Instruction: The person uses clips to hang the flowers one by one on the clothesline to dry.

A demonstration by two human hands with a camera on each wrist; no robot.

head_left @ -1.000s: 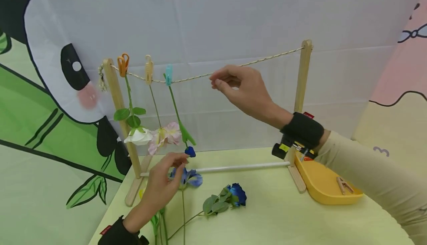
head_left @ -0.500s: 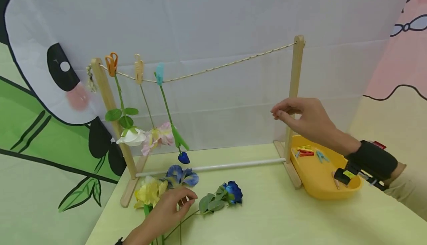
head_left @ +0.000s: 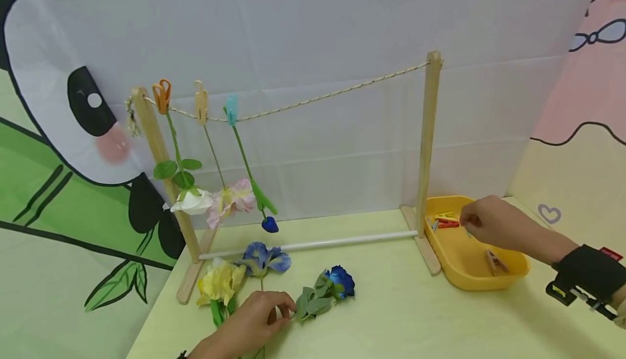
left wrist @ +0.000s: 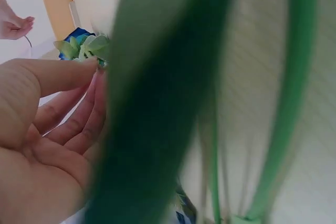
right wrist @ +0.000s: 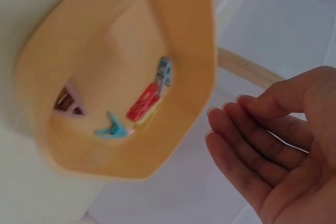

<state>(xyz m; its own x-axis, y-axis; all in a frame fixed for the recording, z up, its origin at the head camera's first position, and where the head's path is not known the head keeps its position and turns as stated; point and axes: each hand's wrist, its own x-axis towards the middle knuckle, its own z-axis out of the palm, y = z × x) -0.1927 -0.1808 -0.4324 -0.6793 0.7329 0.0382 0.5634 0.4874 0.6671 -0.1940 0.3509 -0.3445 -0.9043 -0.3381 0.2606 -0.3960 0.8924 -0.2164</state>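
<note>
My left hand point(head_left: 256, 318) pinches the stem of a blue rose point(head_left: 340, 282) just below its grey-green leaves, thumb against fingertips; the rose lies on the table. In the left wrist view large blurred green leaves cover much of that hand's surroundings. Above a yellow tray point(head_left: 481, 284) hovers my right hand point(head_left: 504, 223), fingers loosely bent and holding nothing. Inside the tray lie a red clothespin point(right wrist: 143, 102), a turquoise clothespin point(right wrist: 112, 128), a grey-blue clothespin point(right wrist: 164, 73), a yellow clothespin and a brown clothespin point(head_left: 494, 262).
A rope point(head_left: 323, 97) spans two wooden posts. From it hang a white rose point(head_left: 193, 202), a pink flower point(head_left: 232, 201) and a blue bud point(head_left: 270, 224), each by a clothespin. A yellow flower point(head_left: 220, 282) and a purple-blue iris point(head_left: 264, 258) lie beside my left hand.
My right hand has moved from beside the rope, right and down to over the tray. My left hand has dropped from near the hanging bud to the blue rose's stem.
</note>
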